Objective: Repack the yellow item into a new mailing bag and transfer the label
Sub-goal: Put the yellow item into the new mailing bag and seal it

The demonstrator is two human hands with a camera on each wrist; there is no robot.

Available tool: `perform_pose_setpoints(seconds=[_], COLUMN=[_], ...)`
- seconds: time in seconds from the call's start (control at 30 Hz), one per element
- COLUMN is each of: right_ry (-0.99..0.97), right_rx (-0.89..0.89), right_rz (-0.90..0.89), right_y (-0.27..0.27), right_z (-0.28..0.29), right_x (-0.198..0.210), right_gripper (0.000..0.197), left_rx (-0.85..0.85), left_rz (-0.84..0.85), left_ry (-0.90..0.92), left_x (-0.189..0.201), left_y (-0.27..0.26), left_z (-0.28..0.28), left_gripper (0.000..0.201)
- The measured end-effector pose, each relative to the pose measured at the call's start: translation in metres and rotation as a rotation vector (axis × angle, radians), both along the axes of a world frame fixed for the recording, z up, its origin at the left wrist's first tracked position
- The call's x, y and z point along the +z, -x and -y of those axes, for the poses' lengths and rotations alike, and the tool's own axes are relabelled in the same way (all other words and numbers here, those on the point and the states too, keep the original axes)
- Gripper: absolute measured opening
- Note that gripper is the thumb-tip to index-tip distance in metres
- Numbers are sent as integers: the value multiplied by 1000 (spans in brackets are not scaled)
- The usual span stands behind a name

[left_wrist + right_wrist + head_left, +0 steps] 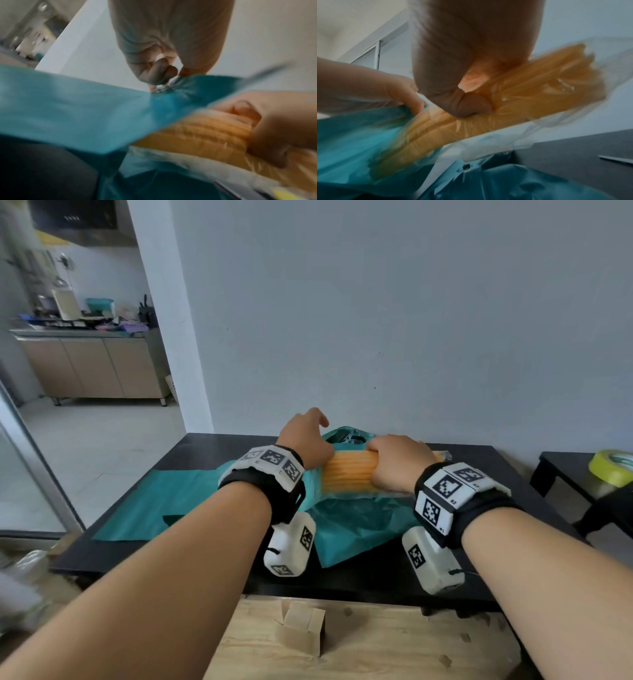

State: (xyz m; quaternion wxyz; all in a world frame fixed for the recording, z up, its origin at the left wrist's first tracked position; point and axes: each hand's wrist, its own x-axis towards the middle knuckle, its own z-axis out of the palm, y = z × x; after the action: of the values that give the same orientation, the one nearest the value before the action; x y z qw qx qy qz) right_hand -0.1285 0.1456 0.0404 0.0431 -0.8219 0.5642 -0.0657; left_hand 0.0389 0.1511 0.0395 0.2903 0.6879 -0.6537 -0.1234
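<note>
- While the right hand [394,460] wraps its fingers round the yellow item [347,474] — a ribbed bundle in a clear plastic sleeve, held above the black table [479,463] — the left hand [308,436] pinches the edge of a teal mailing bag [72,108] and lifts it.
- One end of the yellow item seems already tucked under that lifted teal edge, so the step in hand looks like feeding it into the bag.
- To do it well, the left pinch should keep the mouth raised and taut, so that the sleeve does not catch on the lip.
- The right hand would best push along the bundle's length, straight at the opening, not at an angle; the loose clear sleeve could bunch otherwise.
- More crumpled teal plastic [349,525] lies under the hands — whether it is the old bag or part of the same one, I cannot tell.
- No label is visible in any view.
- Both wrist views are blurred, so the mouth's far edge and the depth of the item inside stay unclear.
- A thin grey object [616,159] lies on the table at the right; I cannot identify it.
</note>
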Motion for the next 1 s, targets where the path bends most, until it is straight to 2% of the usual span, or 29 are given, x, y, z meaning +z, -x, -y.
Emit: perform_pose_setpoints(seconds=[0.1, 0.2, 0.37, 0.53, 0.63, 0.73, 0.8, 0.9, 1.0], right_ry=[-52, -84, -151, -240, -279, -248, -223, -209, -150], right_rx=[-15, -8, 51, 59, 42, 3, 17, 35, 42], right_rz=[-16, -2, 42, 22, -93, -200, -208, -96, 26], right_y=[2, 3, 4, 10, 21, 28, 28, 26, 24], right_z=[0, 0, 1, 5, 9, 8, 7, 7, 6], right_x=[-10, -15, -20, -35, -38, -40, -41, -36, -21], right_gripper=[41, 46, 55, 73, 85, 79, 67, 50, 54], left_rx=[127, 145, 178, 144, 151, 164, 169, 175, 204], left_rz=[146, 203, 358, 463, 461, 472, 472, 455, 412], left_ry=[-82, -120, -50, -122, -157, -156, -135, -76, -36], left_x=[-14, -23, -27, -28, -31, -33, -34, -34, -30], left_y=[-4, -4, 1, 1, -3, -4, -7, -12, -19], left_z=[2, 5, 5, 1, -2, -4, -5, -2, 1], left_gripper=[30, 23, 9, 12, 12, 8, 8, 12, 18])
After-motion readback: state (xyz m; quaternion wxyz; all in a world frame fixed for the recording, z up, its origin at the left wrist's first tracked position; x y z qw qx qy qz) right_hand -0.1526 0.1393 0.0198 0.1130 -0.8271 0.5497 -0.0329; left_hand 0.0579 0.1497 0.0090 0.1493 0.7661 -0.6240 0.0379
